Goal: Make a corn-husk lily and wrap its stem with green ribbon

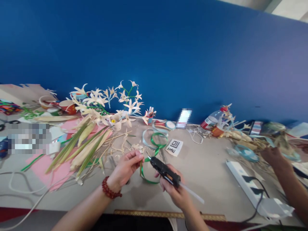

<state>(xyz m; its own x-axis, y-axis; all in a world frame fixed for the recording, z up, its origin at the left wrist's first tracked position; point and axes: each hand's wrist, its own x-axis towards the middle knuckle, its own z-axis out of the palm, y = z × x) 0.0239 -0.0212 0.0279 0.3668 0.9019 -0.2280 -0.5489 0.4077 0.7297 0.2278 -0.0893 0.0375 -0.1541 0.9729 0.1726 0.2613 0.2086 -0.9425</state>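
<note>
I see a beige table w/ a blue wall behind it. My left hand [127, 168], red bead bracelet at the wrist, pinches a thin green ribbon-wrapped stem [141, 166] between fingertips, held upright just above the table's near edge, approx. center. My right hand [174, 189] is closed around a black hot-glue gun [165, 171]; its nozzle points left, nearly touching the stem's top. A translucent glue stick pokes out the gun's back, toward the near-right.

Handling, my guess: the stem looks very light, thin and bendy, easy to crush, so a fingertip pinch low down, away from the nozzle, suits it. The gun looks rigid plastic, moderately light; the tip is probably hot, so grip the handle only.

A loop of green satin ribbon [156, 144] curls on the table just beyond my hands. Toward the far-left sit cream paper-like flowers on green stems [115, 102] and long pale husk leaves [81, 144]. A white power strip [250, 189] lies near the right edge, where another person's hand [273, 155] works amid craft scraps.
</note>
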